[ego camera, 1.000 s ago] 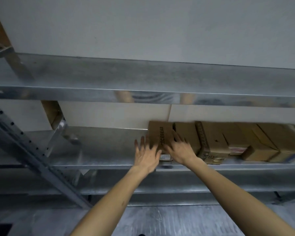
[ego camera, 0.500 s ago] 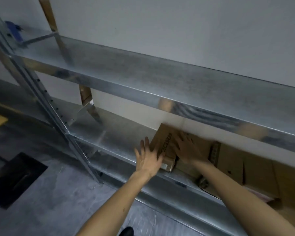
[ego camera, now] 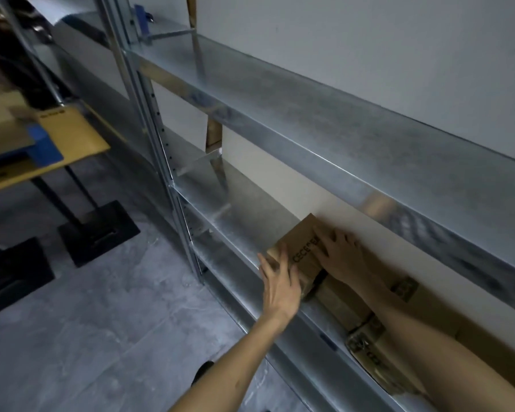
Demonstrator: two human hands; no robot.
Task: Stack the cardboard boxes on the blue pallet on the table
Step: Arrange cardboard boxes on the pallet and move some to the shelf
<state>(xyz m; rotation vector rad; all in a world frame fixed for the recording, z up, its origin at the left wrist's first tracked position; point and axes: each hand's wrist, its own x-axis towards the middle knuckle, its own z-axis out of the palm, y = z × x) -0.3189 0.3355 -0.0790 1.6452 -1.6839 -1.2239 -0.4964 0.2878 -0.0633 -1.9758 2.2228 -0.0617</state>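
The left hand sets straight, spread fingers against the near end of the cardboard box. The right hand lies flat on its top. Both grips are apart, clamped on nothing, likely bracing the box to slide it off the shelf. Far left, the blue pallet waits on the desk.

The box under the right hand is matt brown cardboard printed in black. The shelf beyond the left hand is galvanised metal, spangled grey with a dull sheen. The boxes right of the hands are matt cardboard too. Far to the left, the blue pallet looks like plastic and the yellow bench looks smooth. The floor is mottled grey.
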